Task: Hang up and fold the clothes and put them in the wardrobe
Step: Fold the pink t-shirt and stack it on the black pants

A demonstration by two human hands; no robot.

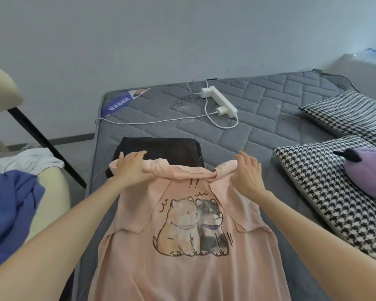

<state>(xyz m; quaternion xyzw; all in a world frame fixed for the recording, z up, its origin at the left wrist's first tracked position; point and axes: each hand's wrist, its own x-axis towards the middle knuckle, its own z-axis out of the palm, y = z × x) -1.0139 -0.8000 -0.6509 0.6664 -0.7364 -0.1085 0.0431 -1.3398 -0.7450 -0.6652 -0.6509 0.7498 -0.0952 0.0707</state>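
A grey quilted mattress [258, 127] fills the middle of the view. A pink T-shirt [139, 268] printed with 2 cartoon dogs is spread flat on it from the centre down to 6 o'clock, with both sleeves folded inward and its top edge rolled into a loose ridge. 2 houndstooth pillows are laid at 3 o'clock, the nearer pillow [313, 192] below the farther pillow [345, 109]. A blue garment [9, 203] is heaped at 9 o'clock, and a cream chair [0, 90] is seen at 10 o'clock. A folded black garment [167, 151] lies at 12 o'clock of the shirt, its near edge overlapped by the rolled ridge. A purple plush toy [369, 170] rests on the nearer pillow. A white power strip [221, 101] with 2 chargers plugged in is placed toward 1 o'clock. The left hand [130, 168] is laid on the ridge's left end and the right hand [248, 172] on its right end; both are released, with fingers nearly straight, pressing the fabric.
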